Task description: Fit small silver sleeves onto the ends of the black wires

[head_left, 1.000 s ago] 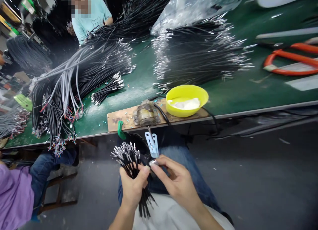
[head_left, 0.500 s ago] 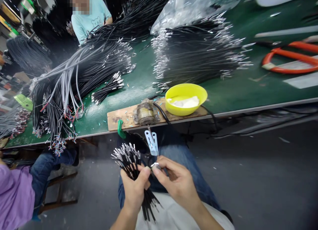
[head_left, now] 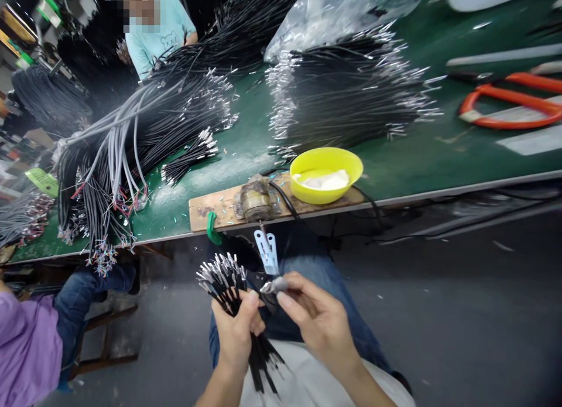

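Wires point(head_left: 226, 290) are gathered by the left hand point(head_left: 237, 332), which is wrapped around them, with their metal tips point(head_left: 219, 269) fanned toward eleven o'clock, probably so that each end can be reached singly. By the right hand point(head_left: 322, 322), at three o'clock from the left hand, a grey scrap point(head_left: 276, 285) is held in a narrow pinch, apparently for fine control; whether the clip point(head_left: 268, 259), just beside it at twelve o'clock, is touched cannot be told. The clip seems mounted on the motor point(head_left: 256, 201), which is set on a board point(head_left: 204, 211) at the edge of the tabletop point(head_left: 421, 155), perhaps so that the clip is left overhanging. One clip, one motor, one board and one bowl point(head_left: 302, 190), at twelve o'clock from the right hand, are counted; the wires are too many to be counted.
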{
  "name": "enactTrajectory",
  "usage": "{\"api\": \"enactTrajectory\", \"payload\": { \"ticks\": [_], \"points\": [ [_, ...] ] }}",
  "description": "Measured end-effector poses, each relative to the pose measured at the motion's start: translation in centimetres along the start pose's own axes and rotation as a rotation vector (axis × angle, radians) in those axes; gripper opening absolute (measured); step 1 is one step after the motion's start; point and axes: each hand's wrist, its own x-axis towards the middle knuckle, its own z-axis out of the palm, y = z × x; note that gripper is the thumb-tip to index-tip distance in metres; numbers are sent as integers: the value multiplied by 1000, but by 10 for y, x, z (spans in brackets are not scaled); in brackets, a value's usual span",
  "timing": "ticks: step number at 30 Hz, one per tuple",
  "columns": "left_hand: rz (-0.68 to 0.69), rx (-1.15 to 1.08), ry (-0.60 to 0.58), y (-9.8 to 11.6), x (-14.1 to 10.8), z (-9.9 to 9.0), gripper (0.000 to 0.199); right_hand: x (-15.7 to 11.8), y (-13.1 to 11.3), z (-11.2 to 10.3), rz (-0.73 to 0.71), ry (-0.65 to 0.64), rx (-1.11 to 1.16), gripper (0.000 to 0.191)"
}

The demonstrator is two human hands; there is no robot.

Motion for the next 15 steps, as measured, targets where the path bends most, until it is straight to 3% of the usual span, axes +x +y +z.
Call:
{"api": "enactTrajectory", "payload": {
  "ticks": [10,15],
  "points": [
    [-47,-8,29,-2,-3,1,45,3,5,0,86,-143,-36,12],
    [-52,-13,39,-4,-1,-1,46,3,2,-1,131,-184,59,27]
  ]
}}
